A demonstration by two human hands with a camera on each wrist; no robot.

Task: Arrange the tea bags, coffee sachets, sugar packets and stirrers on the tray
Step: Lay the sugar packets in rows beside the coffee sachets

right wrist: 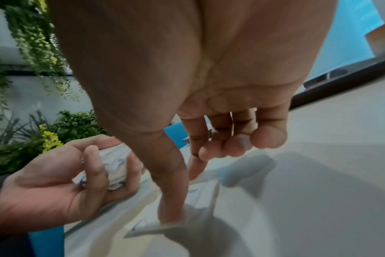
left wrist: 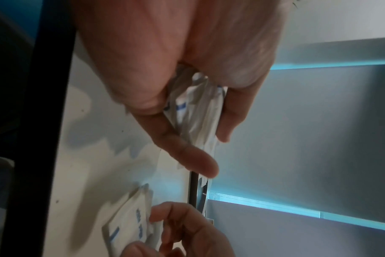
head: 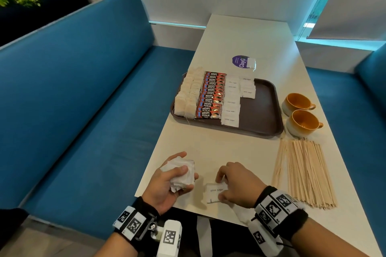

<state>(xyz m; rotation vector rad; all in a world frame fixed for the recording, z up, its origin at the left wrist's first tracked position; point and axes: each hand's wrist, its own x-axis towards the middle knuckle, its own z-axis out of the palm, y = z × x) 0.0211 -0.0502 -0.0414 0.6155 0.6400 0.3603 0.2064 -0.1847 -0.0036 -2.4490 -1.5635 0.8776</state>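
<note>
My left hand [head: 177,177] grips a bunch of white sugar packets [head: 181,173] at the table's near left edge; the left wrist view shows the sugar packets [left wrist: 195,111] squeezed between thumb and fingers. My right hand [head: 221,185] pinches a white sugar packet [head: 215,192] lying on the table, thumb at its near corner, index finger at its far edge; the right wrist view shows this packet [right wrist: 198,198]. The brown tray [head: 261,110] holds columns of tea bags [head: 188,94], red coffee sachets [head: 211,96] and sugar packets [head: 231,100]. Wooden stirrers [head: 305,173] lie fanned out on the table at right.
Two orange-lined cups [head: 300,112] stand right of the tray. A purple round sticker with a small clear bag [head: 244,62] lies behind the tray. A blue bench [head: 83,100] runs along the table's left. The tray's right half shows bare brown surface.
</note>
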